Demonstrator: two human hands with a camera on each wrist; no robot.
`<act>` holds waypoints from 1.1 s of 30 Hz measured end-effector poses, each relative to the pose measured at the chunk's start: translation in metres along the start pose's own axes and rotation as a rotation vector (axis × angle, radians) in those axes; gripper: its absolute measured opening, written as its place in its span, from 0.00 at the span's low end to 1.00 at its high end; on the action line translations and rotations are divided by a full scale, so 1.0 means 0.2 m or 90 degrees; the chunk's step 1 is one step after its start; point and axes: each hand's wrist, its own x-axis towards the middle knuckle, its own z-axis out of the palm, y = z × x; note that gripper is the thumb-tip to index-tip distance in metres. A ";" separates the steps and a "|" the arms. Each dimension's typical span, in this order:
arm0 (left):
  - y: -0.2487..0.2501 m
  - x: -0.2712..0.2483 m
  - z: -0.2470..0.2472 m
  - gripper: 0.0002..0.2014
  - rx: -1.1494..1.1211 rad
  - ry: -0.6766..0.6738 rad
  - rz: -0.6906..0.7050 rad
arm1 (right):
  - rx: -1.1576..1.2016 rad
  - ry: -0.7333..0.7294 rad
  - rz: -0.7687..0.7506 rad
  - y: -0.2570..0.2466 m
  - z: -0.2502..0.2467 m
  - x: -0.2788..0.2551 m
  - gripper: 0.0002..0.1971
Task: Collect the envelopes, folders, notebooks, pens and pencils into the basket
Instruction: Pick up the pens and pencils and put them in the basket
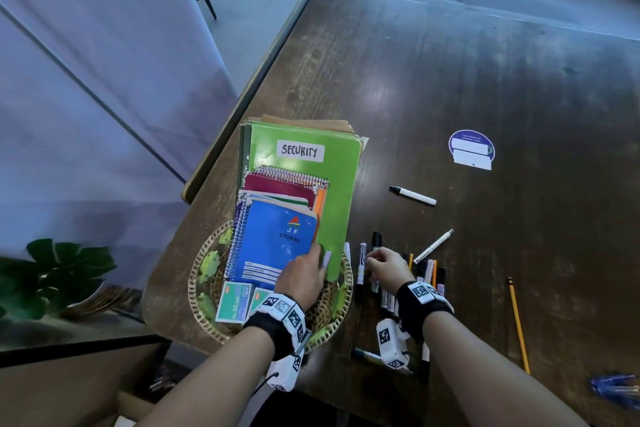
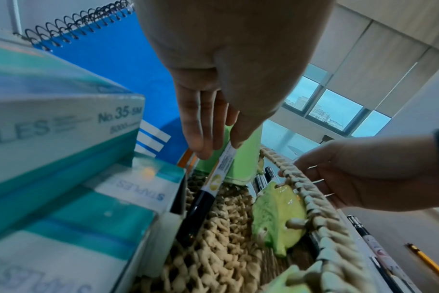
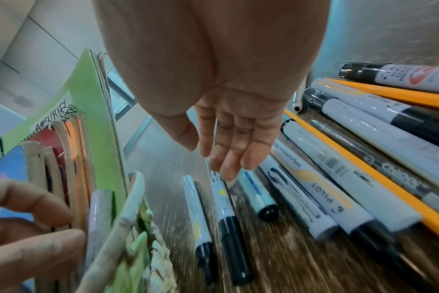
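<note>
In the basket (image 2: 321,200), left hand (image 1: 304,276) pinches a marker (image 2: 213,182); right hand (image 1: 388,267) hangs released over pens (image 3: 313,198)

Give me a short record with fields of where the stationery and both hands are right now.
basket: woven, holds green folder, blue spiral notebook, staple boxes
left hand: over the basket, fingers pinch a marker whose black end points into it
right hand: open, fingers reaching down to the markers on the table
still out: white marker, silver pen, yellow pencil
table: dark wood
</note>
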 end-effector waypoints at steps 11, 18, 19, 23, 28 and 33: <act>-0.04 0.01 0.01 0.08 -0.087 0.028 -0.014 | -0.225 0.198 -0.045 -0.19 -0.46 0.50 0.14; -0.01 0.02 0.01 0.11 -0.139 0.001 -0.014 | -0.392 0.141 -0.015 -0.26 -0.60 0.80 0.32; 0.00 0.03 0.02 0.11 -0.149 -0.007 -0.004 | -0.413 0.121 -0.006 -0.26 -0.60 0.83 0.33; 0.09 0.09 0.02 0.09 -0.186 -0.011 0.022 | -0.481 0.151 0.005 -0.23 -0.59 0.88 0.23; 0.18 0.16 0.07 0.09 -0.207 -0.017 0.029 | -0.447 0.201 0.006 -0.15 -0.54 0.85 0.15; 0.25 0.21 0.08 0.08 -0.222 -0.021 0.029 | -0.377 0.160 0.011 -0.10 -0.48 0.73 0.11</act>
